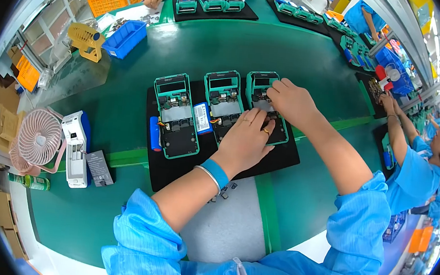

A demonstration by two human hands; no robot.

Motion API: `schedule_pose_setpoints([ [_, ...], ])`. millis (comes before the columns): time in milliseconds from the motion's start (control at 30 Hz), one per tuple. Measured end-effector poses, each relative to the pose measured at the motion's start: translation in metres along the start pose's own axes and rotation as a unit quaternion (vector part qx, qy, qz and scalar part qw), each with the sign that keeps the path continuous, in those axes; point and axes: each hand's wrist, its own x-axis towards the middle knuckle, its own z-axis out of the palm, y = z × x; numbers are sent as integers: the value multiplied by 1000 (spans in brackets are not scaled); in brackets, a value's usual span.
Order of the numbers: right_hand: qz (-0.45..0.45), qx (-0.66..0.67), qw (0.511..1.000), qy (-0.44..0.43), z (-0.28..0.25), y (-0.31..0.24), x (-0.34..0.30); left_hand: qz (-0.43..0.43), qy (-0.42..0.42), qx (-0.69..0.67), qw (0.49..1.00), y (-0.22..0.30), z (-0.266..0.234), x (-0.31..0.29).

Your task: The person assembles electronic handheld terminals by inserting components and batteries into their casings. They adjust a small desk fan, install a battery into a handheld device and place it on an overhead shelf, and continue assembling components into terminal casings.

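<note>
Three open device housings with teal frames lie side by side on a black mat (157, 171): the left housing (176, 114), the middle housing (223, 93) and the right housing (262, 79). Both hands are at the right housing. My right hand (295, 105) reaches over its right side, fingertips pinched together inside the frame. Curled fingers of my left hand (246, 140) press at its left inner part, covering some of the middle housing too. Whatever the fingertips hold is hidden. Blue battery packs, one a wrapped battery pack (202, 118) and one a blue battery (155, 133), lie beside the housings, wired.
Small dark parts (227, 191) lie on a grey sheet (233, 222) near me. To the left stand a pink fan (40, 136), a white-and-blue device (76, 148) and a dark card (99, 169). Farther off are a blue bin (125, 39), a yellow fan (86, 41) and co-workers with more housings.
</note>
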Motion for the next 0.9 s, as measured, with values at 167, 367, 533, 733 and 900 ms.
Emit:
schedule_pose_setpoints([
  [167, 63, -29, 997, -36, 5, -3, -4, 8, 14, 12, 1000, 5, 0, 2],
  [367, 231, 160, 955, 96, 1, -40, -32, -44, 22, -64, 997, 3, -29, -17],
  [533, 421, 329, 833, 144, -2, -50, -119, -97, 61, -64, 991, 13, -111, -68],
  [733, 491, 464, 729, 111, 7, -70, -149, -325, 0, 31, 945, -43, -147, -175],
  [900, 489, 489, 715, 105, 8, -80, -133, -451, -44, -228, 862, -53, -151, -181],
])
